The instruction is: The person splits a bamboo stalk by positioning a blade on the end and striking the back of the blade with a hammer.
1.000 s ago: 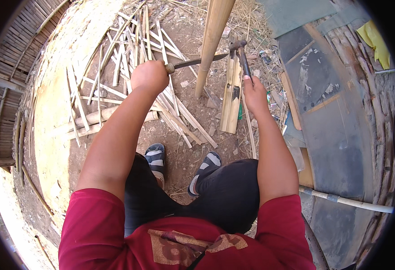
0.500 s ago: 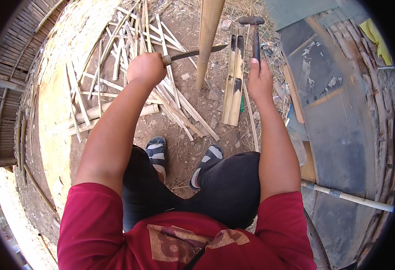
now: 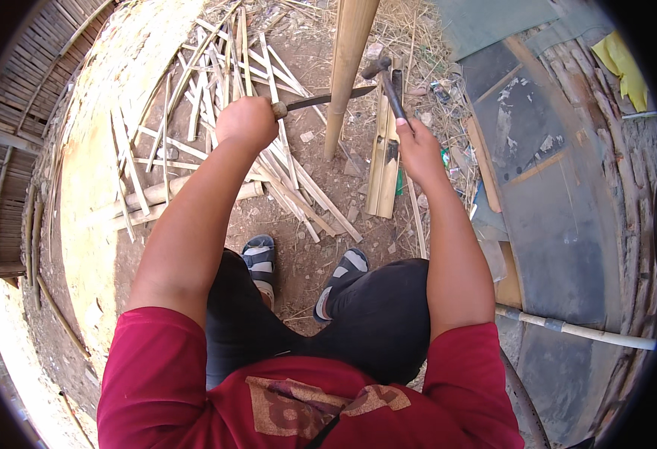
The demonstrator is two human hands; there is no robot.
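The left hand is closed in a fist around the handle of a knife, whose dark blade runs to the right and meets the bamboo pole side-on, the blade lying across the pole's front. The pole stands upright from the dirt ahead of the person's feet and rises out of the top of the view. The right hand is wrapped tight round the shaft of a hammer; the hammer's dark head sits just beside the pole, at the level of the knife blade and close to its tip, though I cannot tell whether the head touches the blade.

Just right of the pole's foot, split bamboo pieces stand or lean together below the hammer. To the left, behind the left hand, a loose heap of thin bamboo strips fans out over the ground, with a thicker round length lying across it. Two sandals show between the knees, on bare earth. At the right lie flat dark sheets and a pale pipe that slants along the lower right. A yellow scrap sits at the upper right edge
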